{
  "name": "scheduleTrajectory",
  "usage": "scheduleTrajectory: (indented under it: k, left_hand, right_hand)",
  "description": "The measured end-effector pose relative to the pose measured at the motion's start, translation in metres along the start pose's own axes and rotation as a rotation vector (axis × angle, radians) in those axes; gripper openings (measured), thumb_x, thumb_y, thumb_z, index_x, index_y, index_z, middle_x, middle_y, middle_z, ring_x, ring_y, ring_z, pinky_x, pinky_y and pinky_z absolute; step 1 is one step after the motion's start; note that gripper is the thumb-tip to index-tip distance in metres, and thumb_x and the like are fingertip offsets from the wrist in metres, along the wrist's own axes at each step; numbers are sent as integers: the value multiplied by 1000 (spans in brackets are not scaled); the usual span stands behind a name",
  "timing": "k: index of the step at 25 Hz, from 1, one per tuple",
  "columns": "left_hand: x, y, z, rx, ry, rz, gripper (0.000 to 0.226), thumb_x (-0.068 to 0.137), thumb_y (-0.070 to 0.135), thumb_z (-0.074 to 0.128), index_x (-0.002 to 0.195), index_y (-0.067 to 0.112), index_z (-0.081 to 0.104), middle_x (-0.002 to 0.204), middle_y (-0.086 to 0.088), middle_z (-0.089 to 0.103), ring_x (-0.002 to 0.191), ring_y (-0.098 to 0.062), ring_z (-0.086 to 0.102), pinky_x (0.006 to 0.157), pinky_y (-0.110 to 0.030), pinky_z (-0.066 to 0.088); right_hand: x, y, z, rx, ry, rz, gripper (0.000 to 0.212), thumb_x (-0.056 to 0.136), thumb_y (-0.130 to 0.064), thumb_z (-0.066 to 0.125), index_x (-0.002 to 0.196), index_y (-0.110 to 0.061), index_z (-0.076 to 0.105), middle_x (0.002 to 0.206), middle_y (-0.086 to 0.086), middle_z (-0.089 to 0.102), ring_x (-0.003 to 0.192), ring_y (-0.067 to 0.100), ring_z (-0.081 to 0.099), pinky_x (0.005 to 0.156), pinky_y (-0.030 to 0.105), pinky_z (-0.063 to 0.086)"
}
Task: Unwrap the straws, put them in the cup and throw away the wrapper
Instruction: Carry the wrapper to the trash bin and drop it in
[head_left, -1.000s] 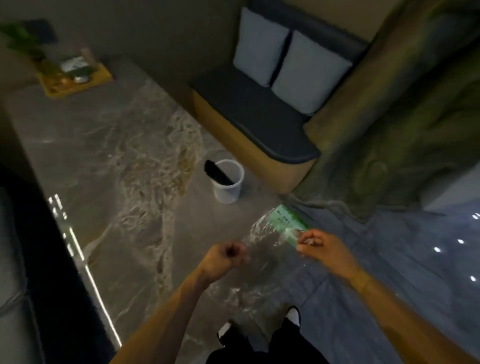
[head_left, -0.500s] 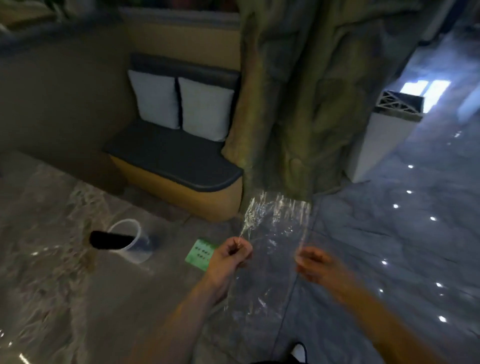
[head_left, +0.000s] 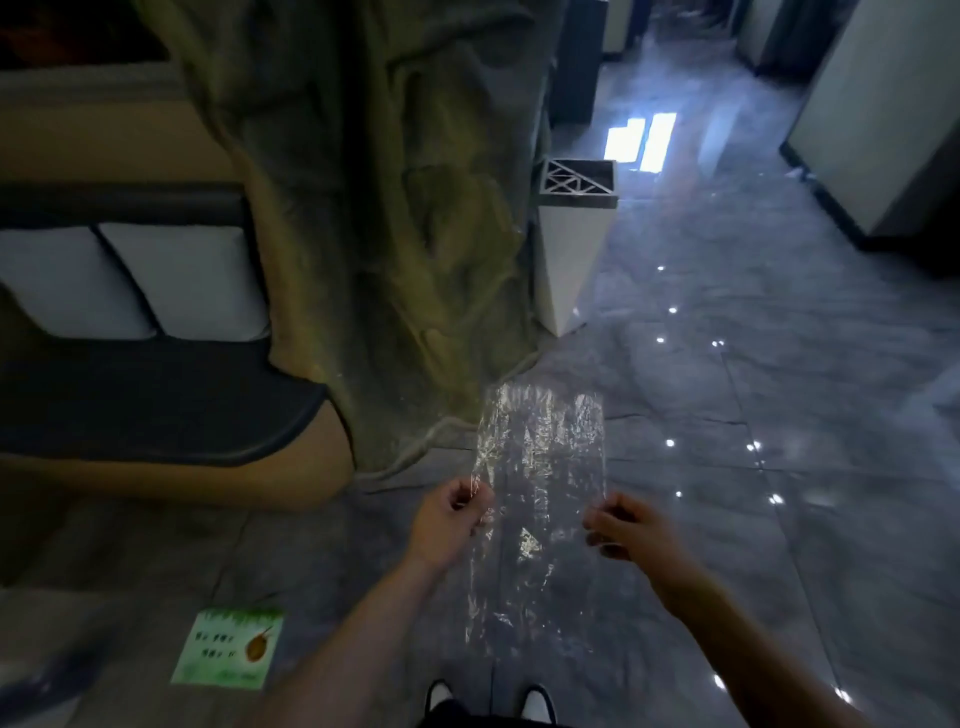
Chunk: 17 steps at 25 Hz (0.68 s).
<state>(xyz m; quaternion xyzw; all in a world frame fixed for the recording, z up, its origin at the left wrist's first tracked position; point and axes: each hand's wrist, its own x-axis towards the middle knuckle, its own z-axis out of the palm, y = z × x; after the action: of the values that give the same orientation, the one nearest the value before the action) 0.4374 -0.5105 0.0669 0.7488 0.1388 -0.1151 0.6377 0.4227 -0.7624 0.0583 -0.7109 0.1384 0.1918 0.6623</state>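
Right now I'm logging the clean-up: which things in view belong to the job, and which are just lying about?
Job: clear plastic wrapper, pinched by the left hand and right hand; white bin, likely for the wrapper.

Lying about: green card, bench, two pillows.

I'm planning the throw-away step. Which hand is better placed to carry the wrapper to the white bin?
Probably the right hand: it pinches the wrapper on the side nearer the white bin, ahead and slightly right.

The single head-worn camera looked forward and steeply down from the person's eye level, with both forearms reaching in from the bottom edge. It faced along the glossy tiled floor (head_left: 727, 415) toward a white bin (head_left: 569, 260), near the hands and far from the corridor beyond.
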Motion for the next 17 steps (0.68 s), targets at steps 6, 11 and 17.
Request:
scheduleTrajectory:
  k: [6, 11, 17]
  left_hand:
    - [56, 19, 31, 50, -116, 1, 16, 91, 12, 65, 78, 22, 65, 66, 7, 66, 57, -6, 60, 60, -23, 51]
    - [120, 39, 45, 29, -168, 15, 13, 90, 5, 65, 81, 14, 66, 66, -1, 61, 52, -10, 51, 56, -23, 46]
    - [212, 62, 44, -8, -226, 25, 17, 89, 3, 66, 79, 18, 68, 66, 1, 62, 49, -4, 53, 56, -25, 46]
  right_hand:
    - [20, -14, -30, 35, 127, -4, 9, 87, -20, 66, 87, -11, 68, 78, 2, 71, 67, 14, 68, 65, 28, 54]
    - [60, -47, -42, 36, 228, -12, 18, 92, -18, 60, 92, -1, 65, 77, 5, 70, 62, 14, 67, 60, 27, 49]
    - [131, -93, -45, 17, 327, 12, 10, 91, -16, 63, 89, -6, 67, 77, 10, 70, 62, 19, 66, 57, 27, 47]
